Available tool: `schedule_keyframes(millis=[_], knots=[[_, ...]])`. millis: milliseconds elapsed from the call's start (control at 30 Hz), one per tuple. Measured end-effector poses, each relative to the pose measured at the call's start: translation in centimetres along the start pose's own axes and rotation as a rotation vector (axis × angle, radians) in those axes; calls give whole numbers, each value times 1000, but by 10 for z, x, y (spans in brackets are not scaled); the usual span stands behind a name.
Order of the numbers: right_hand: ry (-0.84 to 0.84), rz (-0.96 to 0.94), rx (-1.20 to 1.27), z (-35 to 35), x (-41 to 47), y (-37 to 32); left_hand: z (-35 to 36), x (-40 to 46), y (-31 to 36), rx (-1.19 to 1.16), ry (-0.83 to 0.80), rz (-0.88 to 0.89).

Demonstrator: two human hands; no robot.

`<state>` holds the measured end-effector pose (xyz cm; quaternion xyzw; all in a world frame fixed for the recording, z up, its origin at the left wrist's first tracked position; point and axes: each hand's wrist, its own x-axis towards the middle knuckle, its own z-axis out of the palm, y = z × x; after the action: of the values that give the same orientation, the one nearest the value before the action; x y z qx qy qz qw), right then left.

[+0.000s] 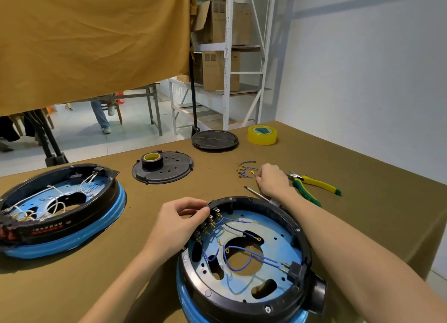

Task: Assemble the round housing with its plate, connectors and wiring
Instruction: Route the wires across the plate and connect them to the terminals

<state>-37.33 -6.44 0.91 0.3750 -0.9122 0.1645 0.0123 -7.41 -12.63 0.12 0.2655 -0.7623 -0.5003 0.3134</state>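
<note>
At 6 o'clock, the left hand [179,222] pinches the connectors [210,222] on the round housing [244,262]; at 1 o'clock, the right hand [272,180] pinches loose blue wires [246,170].

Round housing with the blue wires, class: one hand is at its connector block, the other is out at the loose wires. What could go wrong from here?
1. The right hand reaches among small loose wires while the head faces the housing; it could take the wrong one or scatter them.
2. The left hand pinches at the connector block; a tug might loosen fitted terminals.
3. The right forearm crosses the screwdriver and lies near the pliers; it might knock them.
</note>
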Motion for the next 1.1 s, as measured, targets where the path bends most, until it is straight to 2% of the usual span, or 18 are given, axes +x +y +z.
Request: schedule_keyframes(millis=[100, 267, 367, 467, 600, 700, 800, 900, 1100], knots=[[36, -25, -19, 3, 2, -2, 1, 0, 0, 7, -8, 4], [211, -89, 175, -7, -12, -1, 1, -1, 2, 29, -9, 7], [232, -189, 268, -19, -27, -2, 1, -3, 5, 24, -2, -4], [227, -294, 449, -32, -47, -7, 1, -4, 7, 23, 2, -12], [206, -409, 558, -47, -81, -21, 1, -6, 13, 67, 9, -8], [115, -417, 827, -60, -108, -34, -1, -10, 25, 169, 91, 117], [1, -487, 1045, -76, -130, -45, -7, -12, 47, 12, 157, 238], [-43, -584, 1001, -87, -149, -56, -9, -18, 70, -171, 61, 255], [40, -651, 879, -95, -170, -62, -12, -25, 88, -330, 53, 225]])
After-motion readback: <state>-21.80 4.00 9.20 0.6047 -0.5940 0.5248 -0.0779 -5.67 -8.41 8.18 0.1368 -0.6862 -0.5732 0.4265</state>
